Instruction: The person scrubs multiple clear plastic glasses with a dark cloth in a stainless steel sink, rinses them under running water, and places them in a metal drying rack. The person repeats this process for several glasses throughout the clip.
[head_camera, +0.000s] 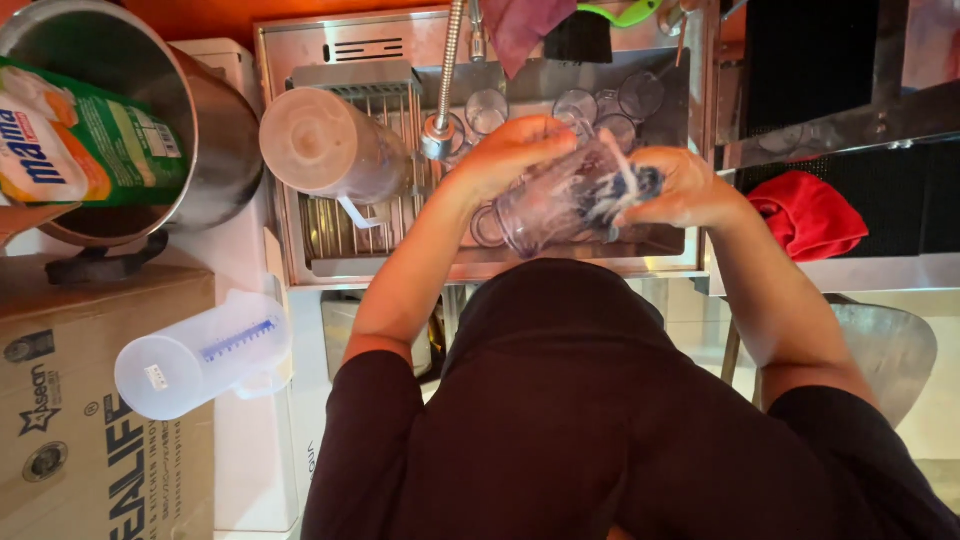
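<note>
Head view, looking down over a steel sink (300, 262). The left hand (515, 150) is curled around the upper side of a clear glass mug (545, 205), which is held above the sink's near edge, just ahead of the person's dark-clad torso. The mug lies on its side: its long axis runs roughly left to right, with the thick base and ring handle toward the left and the mouth toward the right. The right hand (675, 185) is closed at the mug's mouth, pressing a dark, soapy scrubbing pad (630, 188) into it; the fingers are bent, not spread.

A flexible metal faucet hose (450, 60) comes down from the sink's far edge and ends in a spray head just left of the left hand. Behind the hands, several clear glasses (580, 105) stand upright in the basin. On the ribbed rack at the sink's left side a frosted plastic jug (325, 145) lies tipped over. Left of the sink stands a large steel pot (215, 140) holding a green packet; nearer, a translucent measuring jug (200, 355) lies on a cardboard box (60, 420). A red cloth (805, 215) rests on the ledge beside the sink's right edge.
</note>
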